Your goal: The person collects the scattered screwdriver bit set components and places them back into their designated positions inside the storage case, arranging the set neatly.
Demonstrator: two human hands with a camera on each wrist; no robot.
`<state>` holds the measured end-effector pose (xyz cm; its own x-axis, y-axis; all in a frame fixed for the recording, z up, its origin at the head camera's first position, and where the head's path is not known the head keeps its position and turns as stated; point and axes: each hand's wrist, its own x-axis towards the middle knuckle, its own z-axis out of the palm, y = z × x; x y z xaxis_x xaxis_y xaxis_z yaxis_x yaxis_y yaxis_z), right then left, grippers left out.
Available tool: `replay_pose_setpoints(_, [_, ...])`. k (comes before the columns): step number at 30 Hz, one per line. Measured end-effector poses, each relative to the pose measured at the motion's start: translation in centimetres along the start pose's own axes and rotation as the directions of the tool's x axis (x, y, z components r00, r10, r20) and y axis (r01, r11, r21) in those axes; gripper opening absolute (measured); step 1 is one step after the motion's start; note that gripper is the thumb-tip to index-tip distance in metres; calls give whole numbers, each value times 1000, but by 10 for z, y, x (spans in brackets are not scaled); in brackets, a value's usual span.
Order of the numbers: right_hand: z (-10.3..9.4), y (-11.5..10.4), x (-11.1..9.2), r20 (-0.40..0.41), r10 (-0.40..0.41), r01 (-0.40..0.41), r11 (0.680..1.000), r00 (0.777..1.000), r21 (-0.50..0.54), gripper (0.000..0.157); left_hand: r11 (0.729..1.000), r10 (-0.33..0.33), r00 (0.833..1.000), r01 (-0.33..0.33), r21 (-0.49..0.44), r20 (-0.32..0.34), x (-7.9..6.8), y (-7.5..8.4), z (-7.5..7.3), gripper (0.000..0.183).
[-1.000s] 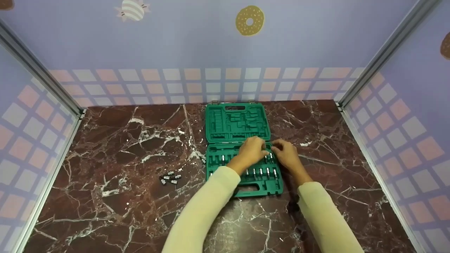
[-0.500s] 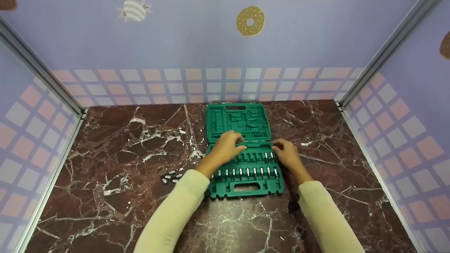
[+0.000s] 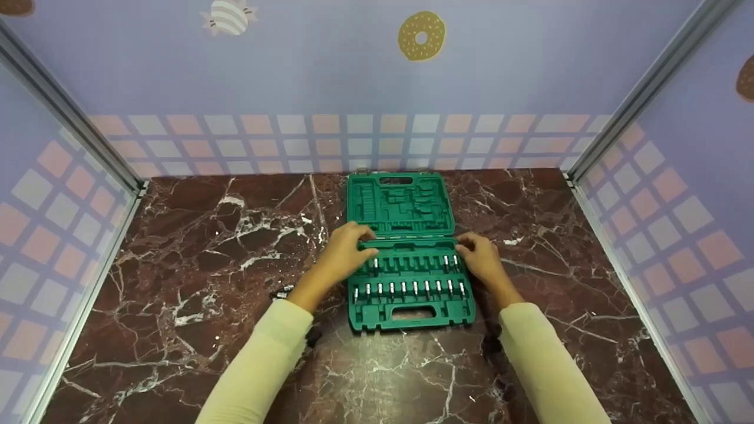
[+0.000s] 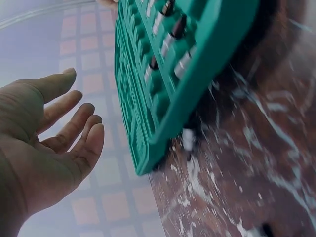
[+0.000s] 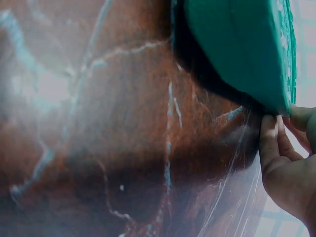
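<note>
A green plastic tool case lies unfolded, its lid towards the back wall. Silver bit sockets stand in a front row; a single bit socket and a pair near the right edge occupy the row behind. My left hand is by the case's left edge. Its fingers are loosely bent around nothing, as the left wrist view shows of the same hand. At the right edge near the hinge, my right hand pinches the case's side; in the right wrist view its fingers meet the green corner.
Loose bit sockets lie on the dark marbled table left of the case, partly hidden by the left forearm. Another loose bit socket lies close beside the case. A patterned wall borders the table behind, with panels on both sides.
My left hand has moved left from over the case's back right area to its left edge, uncovering the rows of bit sockets. My right hand has stayed at the right edge.
</note>
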<state>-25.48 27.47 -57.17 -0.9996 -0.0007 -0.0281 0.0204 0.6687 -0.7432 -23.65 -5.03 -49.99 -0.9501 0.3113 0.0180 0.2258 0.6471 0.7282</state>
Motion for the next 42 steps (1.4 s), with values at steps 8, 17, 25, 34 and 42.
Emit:
replay_pose_setpoints(8, [0,2,1,-12,8,-8,1000,1000,4,23,1000,26,997,-27,-10,-79,-20,-25,-21,30])
replay_pose_setpoints(17, [2,5,-1,-6,19,-19,1000,1000,3,23,1000,26,987,-27,-3,-160,-45,-51,-35,25])
replay_pose_setpoints(25, [1,3,-2,10,8,-8,1000,1000,-7,26,999,-23,996,27,41,-84,-62,-75,-52,26])
replay_pose_setpoints(34, [0,2,0,11,2,-1,1000,1000,-16,24,992,-70,997,68,105,11,-78,-101,-63,26])
replay_pose_setpoints(42, [0,0,1,17,8,-8,1000,1000,-1,24,991,-116,993,113,71,28,-83,-114,-63,20])
